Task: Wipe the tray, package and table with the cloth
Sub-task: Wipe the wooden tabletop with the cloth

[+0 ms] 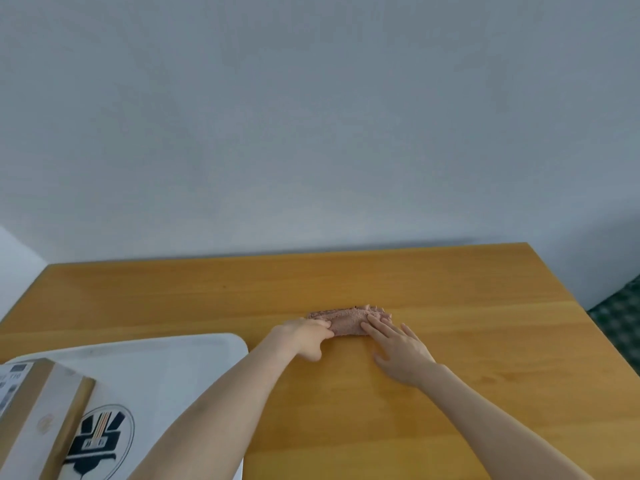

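Observation:
A small pinkish-brown cloth (348,322) lies bunched on the wooden table (450,306), near its middle. My left hand (304,337) pinches the cloth's left end between curled fingers and thumb. My right hand (398,348) lies flat with spread fingers, its fingertips pressing on the cloth's right part. A white tray (194,355) with a dark round emblem sits at the table's near left. On it stands a brown cardboard package (38,410) with white tape and a label, partly cut off by the frame's edge.
A plain pale wall rises behind the table's far edge. The table's right edge runs diagonally at the right, with a dark patterned floor (620,320) beyond it. Bare wood surrounds the cloth on the far and right sides.

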Motion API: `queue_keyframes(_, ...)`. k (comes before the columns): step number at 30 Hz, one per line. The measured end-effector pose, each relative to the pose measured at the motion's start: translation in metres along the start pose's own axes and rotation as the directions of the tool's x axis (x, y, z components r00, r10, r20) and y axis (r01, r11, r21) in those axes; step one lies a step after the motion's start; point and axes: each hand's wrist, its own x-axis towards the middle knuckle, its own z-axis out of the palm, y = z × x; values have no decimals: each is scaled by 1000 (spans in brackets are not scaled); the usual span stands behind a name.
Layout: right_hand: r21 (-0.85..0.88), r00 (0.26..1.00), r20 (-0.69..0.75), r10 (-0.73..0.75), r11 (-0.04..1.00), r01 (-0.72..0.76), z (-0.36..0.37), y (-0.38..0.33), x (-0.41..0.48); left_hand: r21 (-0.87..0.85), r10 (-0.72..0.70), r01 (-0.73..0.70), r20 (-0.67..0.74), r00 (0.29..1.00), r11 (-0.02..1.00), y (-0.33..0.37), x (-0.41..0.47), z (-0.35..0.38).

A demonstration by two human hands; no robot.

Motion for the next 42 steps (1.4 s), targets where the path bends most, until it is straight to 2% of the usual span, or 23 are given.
queue_keyframes(20, -17, 997, 73, 15, 1000, -14, 71, -60, -186, 151, 119, -128, 67, 991, 980, 82, -116, 119)
queue_keyframes(31, -42, 996, 81, -31, 999, 34, 92, -84, -244, 171, 212, -234, 138, 967, 957, 98, -150, 148)
queue_keyframes(35, -67, 998, 43, -36, 997, 39, 86, -95, -258, 277, 260, -300, 172, 950, 913, 105, -162, 154)
queue_keyframes(37, -110, 998, -16, -64, 992, 61, 88, -103, -259, 312, 281, -323, 171, 944, 893, 106, -166, 158)
queue_keyframes(39, -131, 999, -22, -27, 991, 24, 90, -113, -258, 319, 317, -349, 148, 937, 881, 102, -169, 162)
queue_keyframes(41, -65, 998, -45, -34, 997, 31, 101, -120, -255, 312, 351, -370, 117, 929, 875, 96, -169, 167)
queue_keyframes(42, -53, 1000, -8, -16, 998, 16, 105, -122, -254, 298, 358, -373, 105, 928, 879, 93, -170, 169)
